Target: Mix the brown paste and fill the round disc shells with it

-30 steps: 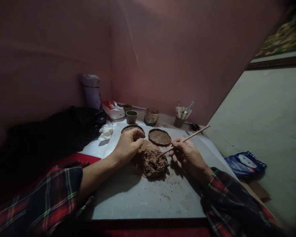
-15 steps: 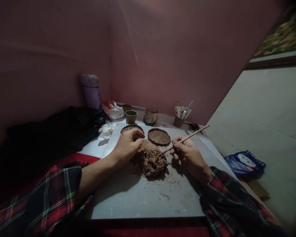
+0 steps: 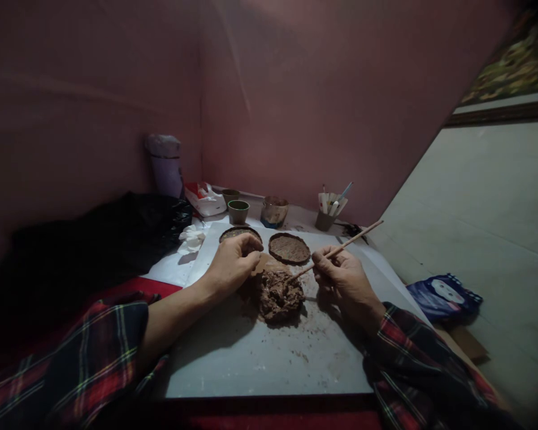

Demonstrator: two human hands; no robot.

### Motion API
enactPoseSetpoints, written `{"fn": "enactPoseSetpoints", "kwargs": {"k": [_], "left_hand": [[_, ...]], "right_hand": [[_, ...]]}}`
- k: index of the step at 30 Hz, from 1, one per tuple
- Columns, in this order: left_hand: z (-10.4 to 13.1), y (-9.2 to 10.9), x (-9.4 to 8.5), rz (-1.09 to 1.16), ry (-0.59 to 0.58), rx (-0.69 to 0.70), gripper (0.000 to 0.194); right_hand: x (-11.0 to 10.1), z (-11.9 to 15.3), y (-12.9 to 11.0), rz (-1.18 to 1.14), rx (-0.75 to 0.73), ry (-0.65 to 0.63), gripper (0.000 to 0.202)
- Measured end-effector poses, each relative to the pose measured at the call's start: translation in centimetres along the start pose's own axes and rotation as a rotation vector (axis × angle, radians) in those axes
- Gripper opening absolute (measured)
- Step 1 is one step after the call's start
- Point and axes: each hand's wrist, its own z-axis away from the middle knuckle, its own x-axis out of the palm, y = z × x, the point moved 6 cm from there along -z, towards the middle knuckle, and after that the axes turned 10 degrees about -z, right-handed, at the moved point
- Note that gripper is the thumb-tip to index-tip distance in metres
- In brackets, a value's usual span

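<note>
A lumpy mound of wet brown clay-like material (image 3: 281, 297) sits on a pale board (image 3: 233, 352). In my right hand (image 3: 343, 278) is a thin wooden stick (image 3: 352, 240), pinched between thumb and fingers. The stick slants down to the left, and its lower tip touches the top of the mound. My left hand (image 3: 234, 263) is at the mound's far left side, with half-curled fingers and a gap between thumb and forefinger. Nothing shows in that gap; its other fingers are hidden. Behind the mound lie two round, shallow dark-rimmed dishes (image 3: 289, 248), the left one partly covered by my left hand.
Farther back stand a small green-lined cup (image 3: 238, 212), a stained glass jar (image 3: 275, 212) and a cup of brushes and tools (image 3: 326, 218). Crumpled white tissue (image 3: 191, 240) and a black plastic bag (image 3: 116, 233) lie left. Brown crumbs dot the board.
My right hand has shifted slightly, and the upper end of the stick has risen a little. My left hand and the mound look the same.
</note>
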Motion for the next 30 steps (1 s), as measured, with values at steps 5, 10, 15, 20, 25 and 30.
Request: {"fn": "enactPoseSetpoints", "kwargs": {"k": [5, 10, 15, 20, 25, 30], "left_hand": [[0.0, -0.1, 0.1, 0.025, -0.009, -0.018, 0.017], [0.0, -0.2, 0.2, 0.004, -0.016, -0.003, 0.016], [0.1, -0.1, 0.1, -0.039, -0.024, -0.005, 0.015], [0.2, 0.3, 0.0, -0.065, -0.018, 0.000, 0.016], [0.1, 0.3, 0.0, -0.070, -0.021, 0.011, 0.015], [0.0, 0.2, 0.0, -0.084, -0.002, 0.036, 0.015]], "right_hand": [[-0.2, 0.0, 0.0, -0.020, 0.005, 0.057, 0.030], [-1.2, -0.1, -1.3, -0.107, -0.104, 0.201, 0.026], [-1.2, 0.3, -1.8, -0.179, -0.116, 0.243, 0.027], [-0.1, 0.4, -1.1, -0.195, -0.040, 0.143, 0.028], [0.5, 0.4, -0.1, -0.180, 0.121, 0.067, 0.026], [0.5, 0.4, 0.4, -0.173, 0.207, 0.061, 0.019]]}}
